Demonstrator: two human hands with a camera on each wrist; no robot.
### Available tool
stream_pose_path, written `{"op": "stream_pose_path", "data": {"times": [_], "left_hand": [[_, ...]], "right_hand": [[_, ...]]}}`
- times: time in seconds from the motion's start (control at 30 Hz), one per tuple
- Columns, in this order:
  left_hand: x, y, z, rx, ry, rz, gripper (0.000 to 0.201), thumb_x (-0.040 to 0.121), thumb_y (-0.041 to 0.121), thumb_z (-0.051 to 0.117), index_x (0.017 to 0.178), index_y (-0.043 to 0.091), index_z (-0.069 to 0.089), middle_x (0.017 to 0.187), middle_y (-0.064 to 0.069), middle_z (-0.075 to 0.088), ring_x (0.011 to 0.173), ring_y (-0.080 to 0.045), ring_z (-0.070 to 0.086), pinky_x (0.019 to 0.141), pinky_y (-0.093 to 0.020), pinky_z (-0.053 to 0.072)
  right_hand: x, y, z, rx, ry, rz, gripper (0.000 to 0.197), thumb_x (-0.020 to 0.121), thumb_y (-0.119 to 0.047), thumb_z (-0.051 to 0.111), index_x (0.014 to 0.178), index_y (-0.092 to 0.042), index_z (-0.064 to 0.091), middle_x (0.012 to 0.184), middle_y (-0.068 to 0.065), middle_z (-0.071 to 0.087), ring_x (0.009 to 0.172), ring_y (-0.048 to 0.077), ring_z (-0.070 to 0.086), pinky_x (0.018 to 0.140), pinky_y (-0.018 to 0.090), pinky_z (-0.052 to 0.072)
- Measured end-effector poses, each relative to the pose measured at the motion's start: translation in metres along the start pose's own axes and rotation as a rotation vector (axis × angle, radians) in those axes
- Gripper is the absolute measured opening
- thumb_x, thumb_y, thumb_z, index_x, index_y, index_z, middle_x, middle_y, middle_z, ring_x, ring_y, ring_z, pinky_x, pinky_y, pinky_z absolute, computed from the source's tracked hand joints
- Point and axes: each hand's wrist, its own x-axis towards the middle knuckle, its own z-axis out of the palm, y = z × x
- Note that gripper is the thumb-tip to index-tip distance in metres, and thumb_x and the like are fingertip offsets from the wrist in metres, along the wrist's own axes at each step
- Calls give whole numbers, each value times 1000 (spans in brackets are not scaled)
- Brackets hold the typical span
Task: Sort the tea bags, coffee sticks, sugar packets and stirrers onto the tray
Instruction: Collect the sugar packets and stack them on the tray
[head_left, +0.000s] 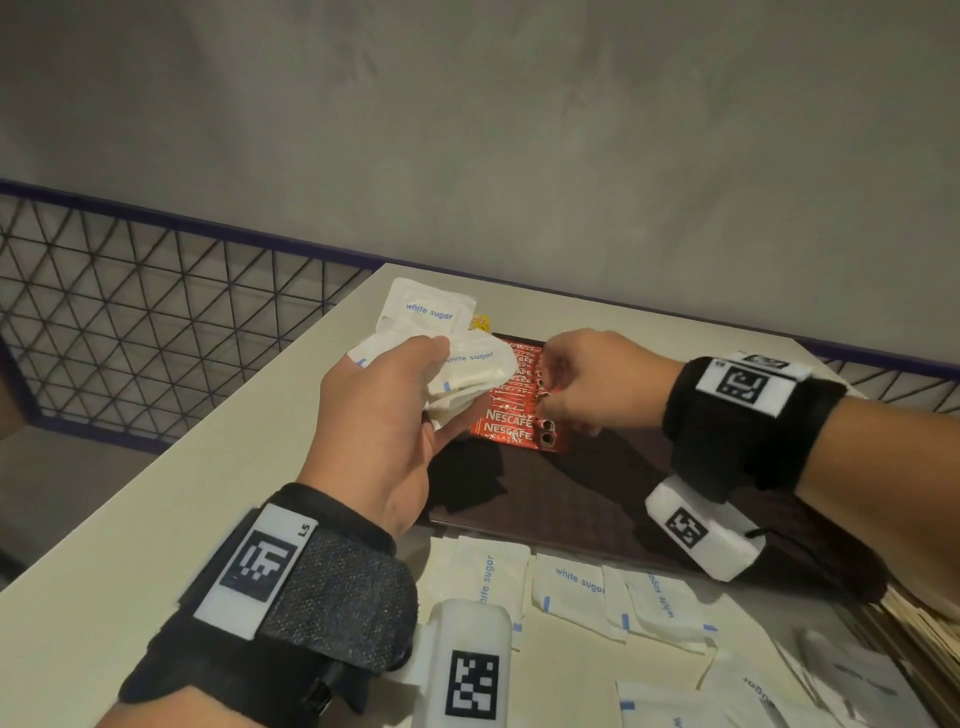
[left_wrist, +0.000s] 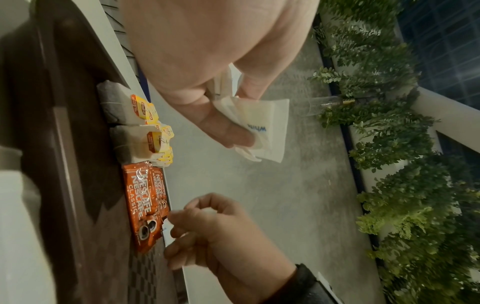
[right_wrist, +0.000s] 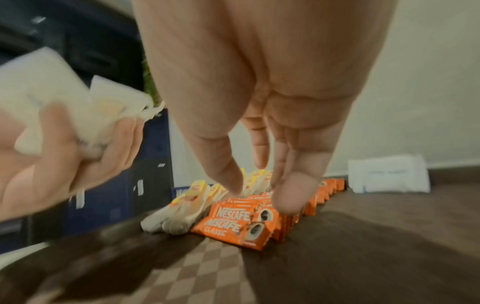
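Note:
My left hand (head_left: 431, 364) grips a bunch of white sugar packets (head_left: 426, 312) above the far left part of the dark brown tray (head_left: 597, 499). A row of orange Nescafe coffee sticks (head_left: 511, 415) lies on the tray. My right hand (head_left: 550, 384) hangs over them, and its fingertips (right_wrist: 233, 191) point down and touch the sticks, with nothing between them. Tea bags (right_wrist: 187, 211) with yellow tags lie left of the sticks. One sugar packet (right_wrist: 387, 174) lies on the tray beyond the row.
Several loose sugar packets (head_left: 571, 587) are spread on the white table in front of the tray. Wooden stirrers (head_left: 914, 623) show at the right edge. A wire mesh railing (head_left: 156, 322) runs along the left and a grey wall stands behind.

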Motion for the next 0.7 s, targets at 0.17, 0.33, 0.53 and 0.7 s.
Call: {"op": "stream_pose_path", "data": {"times": [0.17, 0.33, 0.53, 0.7], "left_hand": [[-1, -1, 1, 13, -13, 5, 33, 96, 4, 66, 126, 16, 63, 118, -7, 76, 88, -21, 79, 62, -32, 62], [-2, -4, 1, 31, -36, -4, 34, 95, 4, 66, 126, 17, 62, 119, -6, 75, 90, -21, 79, 62, -31, 62], [-1, -9, -1, 71, -100, -68, 38, 96, 4, 64, 132, 14, 61, 123, -10, 74, 98, -27, 78, 64, -32, 61], [-6, -10, 2, 158, -171, -98, 37, 95, 2, 66, 130, 13, 62, 113, -9, 78, 90, -26, 79, 61, -32, 61]], "right_hand": [[-17, 13, 3, 316, -233, 102, 31, 83, -14, 83, 107, -9, 65, 100, 12, 75, 69, 13, 74, 68, 34, 65], [-11, 6, 9, 278, -200, 127, 47, 82, -10, 83, 122, -8, 58, 107, 9, 73, 81, 25, 76, 70, 31, 64], [-15, 4, 5, 280, -184, 174, 41, 89, -29, 78, 119, -14, 55, 105, 10, 73, 72, 24, 76, 62, 34, 64], [-48, -10, -21, 809, -15, 187, 36, 99, -37, 63, 113, -3, 60, 87, 13, 65, 65, 24, 64, 56, 35, 54]]}}
